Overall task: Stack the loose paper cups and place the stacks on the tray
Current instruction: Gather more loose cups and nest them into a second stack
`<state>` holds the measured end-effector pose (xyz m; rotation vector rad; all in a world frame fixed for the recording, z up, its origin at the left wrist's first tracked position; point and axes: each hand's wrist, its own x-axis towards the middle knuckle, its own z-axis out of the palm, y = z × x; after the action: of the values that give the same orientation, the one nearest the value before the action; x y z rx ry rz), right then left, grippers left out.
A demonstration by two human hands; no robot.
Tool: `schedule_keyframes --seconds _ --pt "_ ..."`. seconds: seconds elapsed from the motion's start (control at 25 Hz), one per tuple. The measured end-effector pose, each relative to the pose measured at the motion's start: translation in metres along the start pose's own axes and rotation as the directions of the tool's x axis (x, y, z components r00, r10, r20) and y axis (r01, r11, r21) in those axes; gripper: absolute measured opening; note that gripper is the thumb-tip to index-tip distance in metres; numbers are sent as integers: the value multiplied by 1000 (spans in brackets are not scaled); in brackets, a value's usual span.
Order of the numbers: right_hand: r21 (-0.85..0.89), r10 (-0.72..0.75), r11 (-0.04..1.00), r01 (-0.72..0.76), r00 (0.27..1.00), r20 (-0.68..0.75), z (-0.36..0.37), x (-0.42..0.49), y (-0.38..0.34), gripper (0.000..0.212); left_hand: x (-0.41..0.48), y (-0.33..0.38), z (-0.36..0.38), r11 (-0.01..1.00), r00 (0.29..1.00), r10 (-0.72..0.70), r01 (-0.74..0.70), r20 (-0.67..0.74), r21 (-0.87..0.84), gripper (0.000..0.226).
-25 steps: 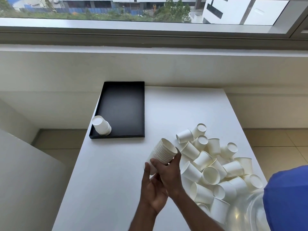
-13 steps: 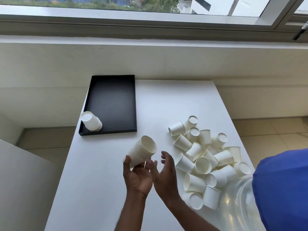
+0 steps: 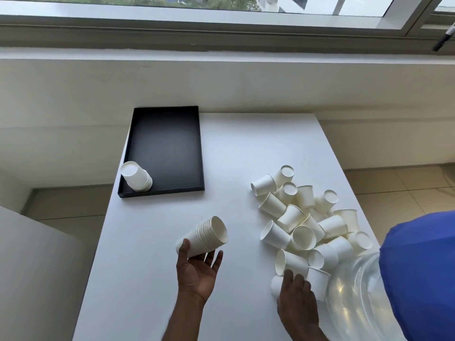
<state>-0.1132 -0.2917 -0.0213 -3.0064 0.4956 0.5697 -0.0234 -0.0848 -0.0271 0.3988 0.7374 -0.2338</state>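
My left hand [image 3: 197,271] holds a stack of nested white paper cups [image 3: 206,236] tilted on its side above the white table, mouth facing up and right. My right hand [image 3: 296,300] lies over a loose cup [image 3: 277,286] at the near edge of the pile of loose cups [image 3: 307,222]; whether its fingers grip the cup is hidden. A black tray [image 3: 167,148] sits at the table's far left, with one short upside-down stack [image 3: 136,177] leaning in its near left corner.
The white table [image 3: 234,148] stands against a wall below a window. A clear plastic bag [image 3: 354,299] lies at the near right beside the pile. A blue sleeve [image 3: 423,267] fills the right edge. Floor drops off on both sides of the table.
My right hand has let go of the stack and moved right and down onto a loose cup at the pile's near edge. My left hand keeps the stack alone.
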Motion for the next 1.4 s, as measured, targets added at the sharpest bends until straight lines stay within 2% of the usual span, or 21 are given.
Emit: schedule_keyframes --seconds 0.08,0.12,0.16,0.2,0.28,0.36,0.4,0.44,0.56,0.68,0.76,0.8,0.88,0.96,1.04,1.12,1.16,1.2,1.28,1.36,1.4 --pt "29 18 999 -18 1000 14 -29 0 -14 66 2 2 -1 1000 1000 2 -2 -15 7 91" --pt "102 30 994 -32 999 19 -45 2 -23 59 3 2 -2 1000 1000 7 -7 -22 13 85" --pt "266 31 963 -33 999 12 -62 4 -30 57 3 2 0 1000 1000 11 -10 -26 17 80" --pt "468 57 882 -54 998 9 -76 8 -37 56 3 2 1 999 999 16 -16 -31 30 77" --pt "788 93 613 -58 996 1 -99 21 -52 60 3 2 6 998 999 23 -21 -30 51 69" --pt "932 72 362 -24 997 -2 -106 38 -67 76 1 0 13 996 999 37 -35 -23 84 53" --pt "961 54 275 3 998 -19 -104 44 -76 82 -1 -2 17 994 999 40 -39 -15 103 44" --pt "969 47 244 33 998 -45 -102 50 -84 84 -1 -4 20 992 999 40 -39 -7 119 39" --pt "924 10 352 148 987 -162 -95 55 -106 77 -3 -8 29 990 1000 30 -31 4 136 48" --pt "909 -19 376 178 983 -185 -91 56 -116 57 2 -12 32 994 999 50 -49 -8 98 57" --pt "878 -39 437 196 979 -199 -86 53 -117 48 5 -14 33 995 998 60 -60 -2 77 62" --pt "852 -85 473 224 974 -209 -83 51 -116 55 5 -14 35 996 998 65 -65 9 68 65" --pt "771 -235 564 294 953 -191 -74 50 -112 88 6 -15 41 995 996 90 -91 20 46 62" --pt "726 -306 615 307 942 -139 -63 51 -101 97 7 -12 45 991 991 130 -131 16 31 54" --pt "658 -229 681 323 946 -227 -50 54 -81 73 8 -9 46 987 987 157 -157 15 19 54" --pt "339 -215 883 324 922 -323 -39 60 -52 44 9 -5 45 986 986 166 -167 13 15 63" --pt "190 -231 937 293 928 -293 -35 61 -36 41 11 -4 45 986 986 168 -168 10 15 66" --pt "96 -212 968 233 959 -190 -35 61 -23 41 12 -3 44 985 985 172 -172 11 11 67" --pt "-31 -155 988 153 987 -40 -33 60 -2 37 14 -4 43 985 985 174 -174 3 11 67" --pt "-3 -77 997 77 997 -28 -27 60 5 28 14 -6 43 986 986 168 -168 -3 8 66" --pt "8 -57 998 57 998 -5 -24 62 6 32 13 -8 43 986 986 165 -165 -4 10 66"
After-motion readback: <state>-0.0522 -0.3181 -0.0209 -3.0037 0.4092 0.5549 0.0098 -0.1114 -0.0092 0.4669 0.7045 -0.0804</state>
